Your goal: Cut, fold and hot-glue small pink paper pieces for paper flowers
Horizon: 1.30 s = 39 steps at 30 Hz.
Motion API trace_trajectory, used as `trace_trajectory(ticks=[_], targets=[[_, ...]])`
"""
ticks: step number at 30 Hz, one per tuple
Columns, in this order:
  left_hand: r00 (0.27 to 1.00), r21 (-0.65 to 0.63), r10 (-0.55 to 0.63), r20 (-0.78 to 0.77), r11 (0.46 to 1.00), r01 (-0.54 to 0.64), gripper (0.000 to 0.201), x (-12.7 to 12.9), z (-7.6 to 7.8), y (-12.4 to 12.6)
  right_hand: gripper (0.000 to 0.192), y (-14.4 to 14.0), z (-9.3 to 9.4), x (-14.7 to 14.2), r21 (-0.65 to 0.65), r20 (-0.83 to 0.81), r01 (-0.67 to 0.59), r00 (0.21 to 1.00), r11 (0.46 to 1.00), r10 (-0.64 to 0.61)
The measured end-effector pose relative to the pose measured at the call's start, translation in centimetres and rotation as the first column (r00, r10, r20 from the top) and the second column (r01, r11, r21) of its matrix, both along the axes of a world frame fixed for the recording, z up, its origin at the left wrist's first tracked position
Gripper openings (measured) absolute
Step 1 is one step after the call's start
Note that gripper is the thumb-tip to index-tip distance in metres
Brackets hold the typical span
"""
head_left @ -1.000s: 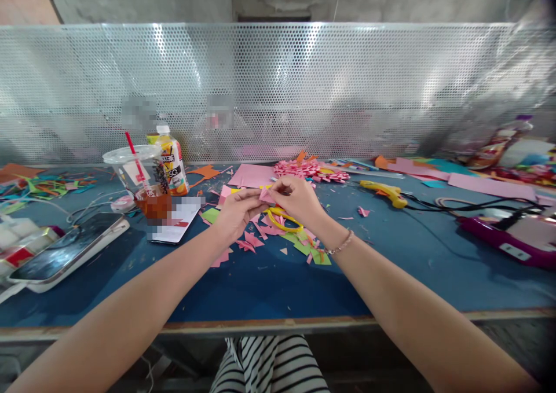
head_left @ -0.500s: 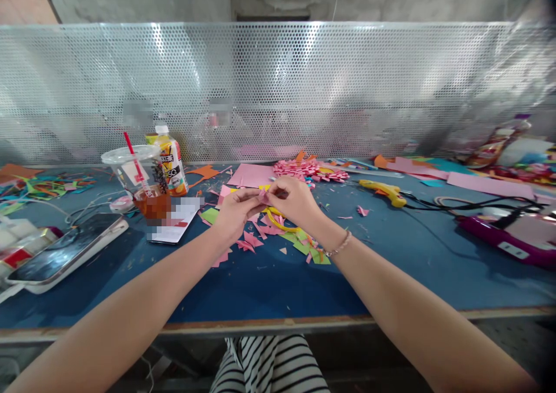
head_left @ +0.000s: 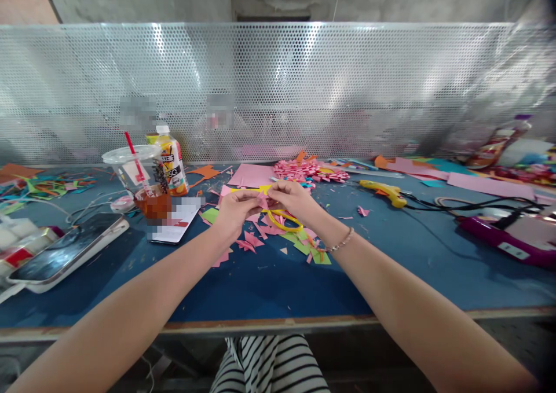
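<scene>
Both my hands meet above the middle of the blue table. My left hand and my right hand pinch a small pink paper piece between their fingertips. Below them lie yellow-handled scissors among pink and green paper scraps. A pile of folded pink paper pieces lies just behind my hands, next to a flat pink sheet.
At the left stand a plastic cup with a red straw, a juice bottle, a phone and a white card. A yellow glue gun and a purple device with cables lie at the right. A perforated metal screen runs behind.
My hands have sunk slightly and my fingers have shifted on the pink paper piece, which now looks smaller and more folded between them.
</scene>
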<state>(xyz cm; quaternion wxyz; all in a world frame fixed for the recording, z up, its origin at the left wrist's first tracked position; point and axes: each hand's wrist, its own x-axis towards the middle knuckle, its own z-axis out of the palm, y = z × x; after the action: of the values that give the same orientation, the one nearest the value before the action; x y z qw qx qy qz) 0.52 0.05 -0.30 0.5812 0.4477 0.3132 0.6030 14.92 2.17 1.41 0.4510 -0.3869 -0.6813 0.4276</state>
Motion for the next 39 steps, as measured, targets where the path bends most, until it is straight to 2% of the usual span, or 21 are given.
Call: trace_trajectory(ticks=[3, 7, 9, 15, 20, 25, 28, 30, 33, 35, 39], targets=[[1.000, -0.016, 0.013, -0.003, 1.000, -0.013, 0.016, 0.0, 0.1, 0.1, 0.016, -0.2, -0.1, -0.1, 0.019, -0.017, 0.008, 1.000, 1.000, -0.008], [1.000, -0.026, -0.005, -0.026, 1.000, 0.004, 0.016, 0.0, 0.2, -0.1, 0.015, -0.4, -0.2, -0.3, 0.207, 0.187, 0.025, 0.980, 0.978, -0.064], [1.000, -0.028, -0.013, -0.022, 1.000, 0.012, 0.015, 0.1, 0.2, -0.3, 0.014, -0.3, -0.3, -0.3, 0.272, 0.218, 0.032, 0.971, 0.962, -0.094], [1.000, -0.037, -0.022, -0.008, 0.999, 0.022, 0.017, 0.1, 0.1, -0.2, 0.010, 0.3, -0.7, -0.2, 0.293, 0.212, 0.047, 0.971, 0.955, -0.113], [0.995, -0.061, -0.022, -0.102, 0.998, 0.016, 0.015, 0.0, 0.0, 0.0, 0.011, 0.2, -0.7, -0.2, 0.393, 0.322, 0.073, 0.923, 0.917, -0.212], [0.971, 0.045, 0.001, -0.238, 0.999, 0.009, 0.013, -0.4, -0.5, 0.6, 0.011, 0.0, -0.4, -0.2, 0.569, 0.409, 0.063, 0.843, 0.820, -0.349], [0.912, 0.166, 0.080, -0.402, 0.986, -0.013, 0.014, -0.6, -0.6, 1.0, 0.011, 0.0, -0.5, -0.3, 0.590, 0.420, 0.035, 0.840, 0.807, -0.343], [0.892, 0.202, 0.143, -0.430, 0.977, -0.060, 0.013, -0.7, -0.5, 1.1, 0.009, 0.0, -0.6, -0.3, 0.597, 0.391, 0.035, 0.860, 0.802, -0.329], [0.939, 0.152, 0.159, -0.306, 0.982, -0.116, 0.011, -0.8, -0.2, 1.1, 0.012, -0.1, -0.6, 0.0, 0.635, 0.305, 0.034, 0.907, 0.771, -0.292], [0.980, 0.098, 0.120, -0.157, 0.990, -0.106, 0.011, -0.8, 0.0, 1.1, 0.021, -0.2, -0.5, 0.3, 0.675, 0.301, -0.037, 0.926, 0.737, -0.229], [0.997, 0.017, 0.060, 0.052, 0.998, -0.060, 0.012, -0.9, 0.0, 1.0, 0.020, -0.1, -0.4, 0.7, 0.776, 0.347, -0.161, 0.916, 0.610, -0.199]])
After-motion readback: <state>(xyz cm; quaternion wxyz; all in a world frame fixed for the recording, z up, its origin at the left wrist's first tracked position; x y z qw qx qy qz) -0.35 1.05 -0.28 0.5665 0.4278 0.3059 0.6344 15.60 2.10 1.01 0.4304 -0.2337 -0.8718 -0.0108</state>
